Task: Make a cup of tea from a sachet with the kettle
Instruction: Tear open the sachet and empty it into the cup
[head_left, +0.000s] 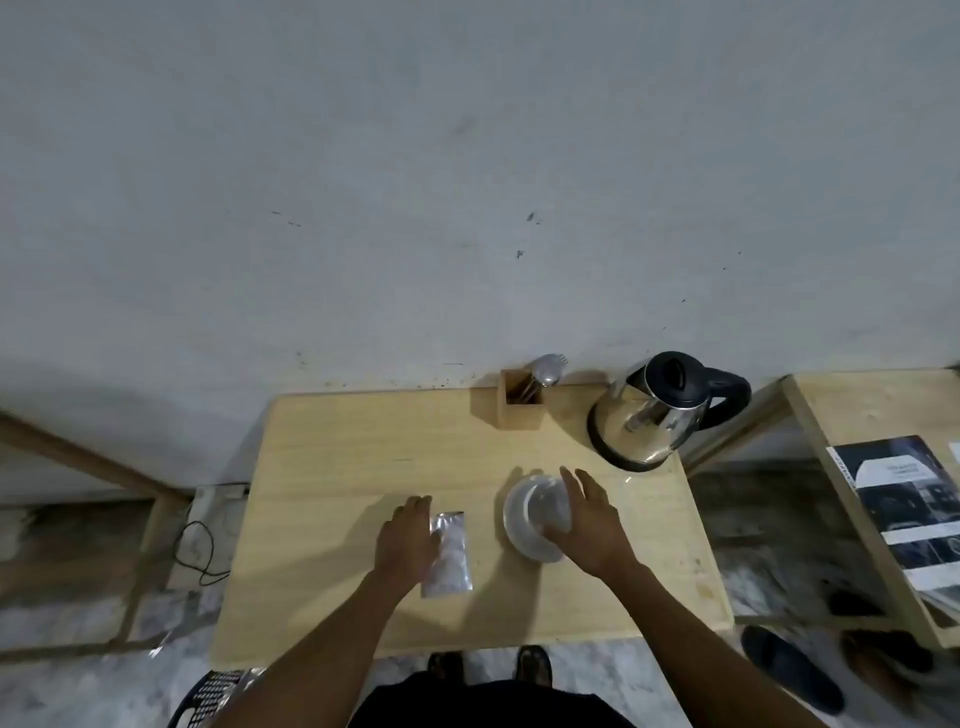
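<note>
A silver foil sachet (450, 556) lies flat on the wooden table (332, 499). My left hand (408, 535) rests over its left edge, fingers extended; whether it grips the sachet is unclear. A white cup (532, 512) stands to the right of the sachet. My right hand (592, 514) is spread open along the cup's right side, touching or nearly touching it. A steel kettle (657, 413) with a black lid and handle stands at the table's back right corner.
A wooden holder (517, 397) with spoons stands at the back edge, against the wall. A second table with a dark booklet (906, 512) stands to the right. A power strip and cable (205, 525) lie on the floor at left. Sandals (789, 667) lie at lower right.
</note>
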